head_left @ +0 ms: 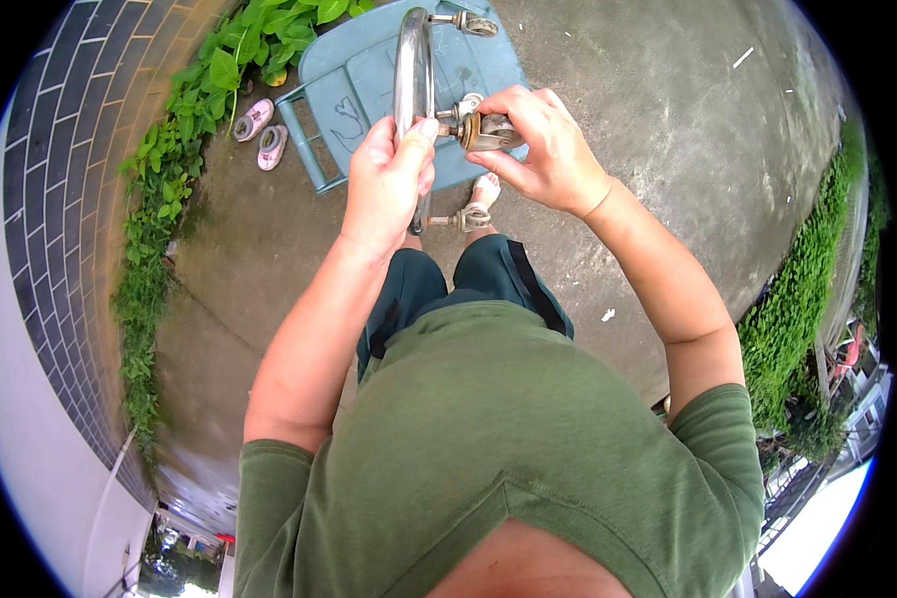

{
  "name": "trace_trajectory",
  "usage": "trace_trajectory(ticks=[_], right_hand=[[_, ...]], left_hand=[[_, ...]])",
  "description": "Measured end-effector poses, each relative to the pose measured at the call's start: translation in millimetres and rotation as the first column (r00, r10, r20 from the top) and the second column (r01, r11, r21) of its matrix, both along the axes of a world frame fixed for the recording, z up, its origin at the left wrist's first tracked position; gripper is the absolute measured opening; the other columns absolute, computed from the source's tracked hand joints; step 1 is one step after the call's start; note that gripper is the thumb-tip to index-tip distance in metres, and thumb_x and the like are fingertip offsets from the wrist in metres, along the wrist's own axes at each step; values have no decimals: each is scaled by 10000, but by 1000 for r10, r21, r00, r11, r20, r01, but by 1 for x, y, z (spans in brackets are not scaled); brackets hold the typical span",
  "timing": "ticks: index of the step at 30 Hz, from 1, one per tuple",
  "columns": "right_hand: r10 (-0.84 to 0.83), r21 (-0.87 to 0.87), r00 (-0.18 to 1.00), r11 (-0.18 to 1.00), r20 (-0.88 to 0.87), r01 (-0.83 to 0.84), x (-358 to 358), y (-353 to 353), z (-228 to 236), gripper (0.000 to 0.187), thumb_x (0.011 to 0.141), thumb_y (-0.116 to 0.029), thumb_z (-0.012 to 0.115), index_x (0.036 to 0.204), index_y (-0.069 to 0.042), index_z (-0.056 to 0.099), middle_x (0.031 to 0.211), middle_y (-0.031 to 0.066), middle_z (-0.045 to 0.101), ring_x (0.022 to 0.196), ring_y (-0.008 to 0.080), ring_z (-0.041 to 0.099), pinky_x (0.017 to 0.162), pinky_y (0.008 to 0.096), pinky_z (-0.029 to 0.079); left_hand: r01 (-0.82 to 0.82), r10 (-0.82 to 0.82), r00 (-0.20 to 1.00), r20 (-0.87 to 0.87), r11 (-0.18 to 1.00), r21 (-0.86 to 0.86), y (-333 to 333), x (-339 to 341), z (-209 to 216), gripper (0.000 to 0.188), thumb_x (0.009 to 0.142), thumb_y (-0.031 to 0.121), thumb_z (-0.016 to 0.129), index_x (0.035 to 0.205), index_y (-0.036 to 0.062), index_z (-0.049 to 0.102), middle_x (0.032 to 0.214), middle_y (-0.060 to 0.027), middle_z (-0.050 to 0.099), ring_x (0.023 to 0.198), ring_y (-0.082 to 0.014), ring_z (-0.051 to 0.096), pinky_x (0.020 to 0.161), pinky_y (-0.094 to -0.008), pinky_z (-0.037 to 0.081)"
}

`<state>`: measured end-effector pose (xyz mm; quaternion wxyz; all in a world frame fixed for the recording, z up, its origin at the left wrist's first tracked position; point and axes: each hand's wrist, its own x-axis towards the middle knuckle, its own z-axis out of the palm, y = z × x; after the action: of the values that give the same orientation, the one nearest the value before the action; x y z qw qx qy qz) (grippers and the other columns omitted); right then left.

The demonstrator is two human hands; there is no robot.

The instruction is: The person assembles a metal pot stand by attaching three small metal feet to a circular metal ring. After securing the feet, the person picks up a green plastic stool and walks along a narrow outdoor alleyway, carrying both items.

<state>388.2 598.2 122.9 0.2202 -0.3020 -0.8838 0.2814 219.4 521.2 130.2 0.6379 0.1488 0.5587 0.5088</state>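
A curved chrome metal frame [406,70] with several caster wheels is held up in front of me. My left hand [391,179] is wrapped round the frame near its middle, thumb on top. With thumb and fingers, my right hand [548,149] grips a rusty caster [492,133] on the frame's right side. Another caster [476,25] sticks out at the far end, and one more caster [471,218] at the near end. A further caster [467,104] shows just beyond the gripped one. Part of the frame is hidden behind my left hand.
Beneath the frame, a scuffed blue plastic piece [369,95] with a bar handle lies on the concrete ground [658,100]. Pink shoes [265,135] stand to its left. Green plants [169,169] line the brick wall [55,179], and a hedge [792,309] runs along the right.
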Motion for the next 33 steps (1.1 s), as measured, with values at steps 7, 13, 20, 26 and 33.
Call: trace_trajectory(ticks=[7, 13, 20, 26, 33], right_hand=[[-170, -996, 984, -91, 41, 26, -2, 4, -5, 552, 839, -545, 424, 922, -20, 571, 818, 87, 604, 755, 160, 583, 634, 287, 450], [-120, 50, 991, 992, 67, 117, 10, -3, 14, 592, 728, -407, 653, 1161, -42, 480, 1110, 121, 526, 977, 236, 535, 753, 357, 433], [-3, 109, 999, 994, -35, 7, -7, -11, 0, 367, 695, -119, 673, 1024, -65, 520, 948, 90, 559, 846, 250, 553, 716, 325, 434], [-85, -260, 993, 964, -88, 59, -16, -26, 3, 296, 745, -93, 628, 1012, -22, 522, 881, 141, 559, 748, 283, 556, 658, 349, 454], [-167, -935, 986, 350, -2, 57, -17, -16, 11, 245, 863, -197, 514, 949, 25, 572, 742, 61, 585, 619, 133, 525, 546, 262, 413]], left_hand=[[22, -22, 999, 25, 1000, 18, -1, -1, 1, 162, 876, 188, 535, 847, 43, 467, 615, 30, 386, 498, -53, 325, 463, -199, 273], [-44, 43, 998, 35, 999, 23, 1, -2, 0, 164, 875, 188, 537, 844, 41, 469, 621, 25, 394, 502, -57, 336, 464, -202, 280], [62, -63, 998, 3, 996, 65, -3, 2, -1, 147, 884, 173, 518, 898, 32, 476, 638, 25, 414, 508, -56, 346, 466, -202, 289], [23, -26, 999, 27, 995, 96, -13, 2, -8, 122, 886, 138, 503, 929, 29, 473, 635, 27, 410, 507, -54, 345, 462, -195, 287], [45, -48, 998, 31, 994, 95, -20, -4, -11, 114, 881, 122, 504, 938, 28, 475, 639, 34, 411, 502, -40, 333, 452, -184, 275]])
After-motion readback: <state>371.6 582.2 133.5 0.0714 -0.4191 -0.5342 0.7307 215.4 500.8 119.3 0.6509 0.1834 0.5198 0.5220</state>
